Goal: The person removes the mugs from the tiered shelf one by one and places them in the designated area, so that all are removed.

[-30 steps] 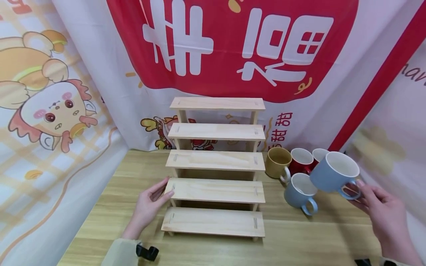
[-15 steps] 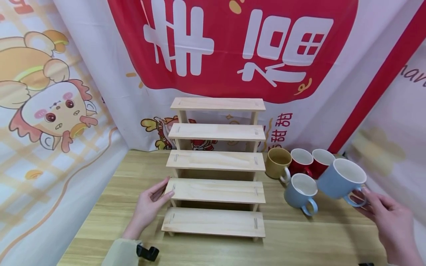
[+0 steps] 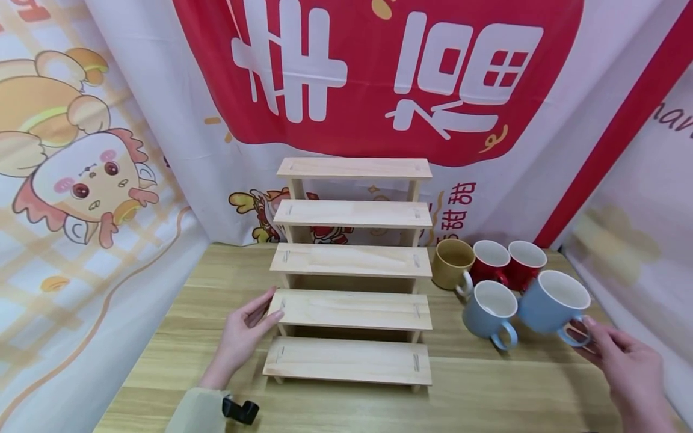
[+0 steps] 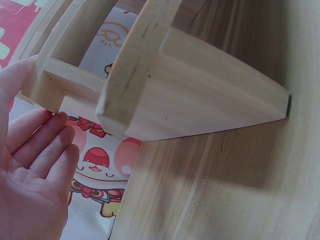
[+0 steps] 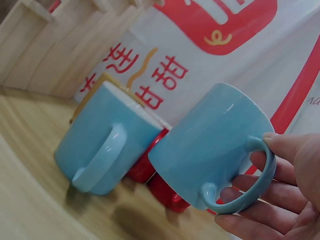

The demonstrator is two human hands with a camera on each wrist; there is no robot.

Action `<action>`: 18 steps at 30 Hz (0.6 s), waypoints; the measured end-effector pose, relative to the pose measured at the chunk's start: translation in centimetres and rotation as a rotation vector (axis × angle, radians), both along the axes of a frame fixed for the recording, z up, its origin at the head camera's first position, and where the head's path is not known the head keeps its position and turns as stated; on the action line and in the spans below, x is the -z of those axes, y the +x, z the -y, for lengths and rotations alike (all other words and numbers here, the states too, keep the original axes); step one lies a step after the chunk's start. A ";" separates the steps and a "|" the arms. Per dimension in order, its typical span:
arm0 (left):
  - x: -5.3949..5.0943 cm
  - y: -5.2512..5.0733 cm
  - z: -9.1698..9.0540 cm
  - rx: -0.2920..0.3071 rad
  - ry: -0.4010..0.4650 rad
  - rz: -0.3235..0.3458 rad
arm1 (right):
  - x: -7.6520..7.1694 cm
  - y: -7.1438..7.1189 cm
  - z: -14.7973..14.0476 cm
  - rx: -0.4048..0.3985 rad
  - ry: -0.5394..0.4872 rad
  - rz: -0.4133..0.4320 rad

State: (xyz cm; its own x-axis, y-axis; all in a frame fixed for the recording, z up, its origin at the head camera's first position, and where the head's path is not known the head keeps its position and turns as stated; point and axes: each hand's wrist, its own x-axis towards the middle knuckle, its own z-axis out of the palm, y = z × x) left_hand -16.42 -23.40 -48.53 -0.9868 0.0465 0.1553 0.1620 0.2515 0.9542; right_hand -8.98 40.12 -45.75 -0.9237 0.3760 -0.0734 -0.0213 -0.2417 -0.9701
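Note:
My right hand (image 3: 630, 364) holds a light blue mug (image 3: 552, 304) by its handle, with thumb and fingers around it in the right wrist view. That mug (image 5: 210, 145) appears slightly raised off the table, beside a second blue mug (image 3: 489, 310) standing to its left. Behind them are a mustard mug (image 3: 452, 264) and two red mugs, one on the left (image 3: 489, 264) and one on the right (image 3: 524, 267). My left hand (image 3: 240, 337) rests at the left end of a wooden step shelf (image 3: 352, 310), its fingers mostly straight and its thumb over a board's edge.
The stepped shelf stands mid-table against a printed cloth backdrop (image 3: 379, 72). Patterned cloth also hangs at the left (image 3: 81, 180) and right (image 3: 639, 198). Wood-grain tabletop (image 3: 487, 397) lies in front of the mugs.
The blue mug in my right hand has come down and slightly right, toward the table beside the other blue mug. More of the right red mug shows. My left hand has stayed put.

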 end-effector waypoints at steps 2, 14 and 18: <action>-0.1 0.0 0.0 0.002 0.005 -0.005 | 0.5 -0.2 0.1 -0.003 0.013 0.024; -0.1 0.0 0.0 -0.008 0.007 0.006 | 3.4 -2.1 0.9 0.048 0.085 0.089; -0.1 0.1 0.0 -0.005 0.004 0.011 | 3.8 -2.6 1.4 0.087 0.096 0.111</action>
State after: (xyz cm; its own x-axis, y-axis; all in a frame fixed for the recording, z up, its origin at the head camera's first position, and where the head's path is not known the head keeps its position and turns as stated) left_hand -16.36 -23.38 -48.43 -0.9887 0.0406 0.1446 0.1501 0.2484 0.9570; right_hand -11.54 38.72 -49.57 -0.8758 0.4641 -0.1328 0.0703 -0.1494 -0.9863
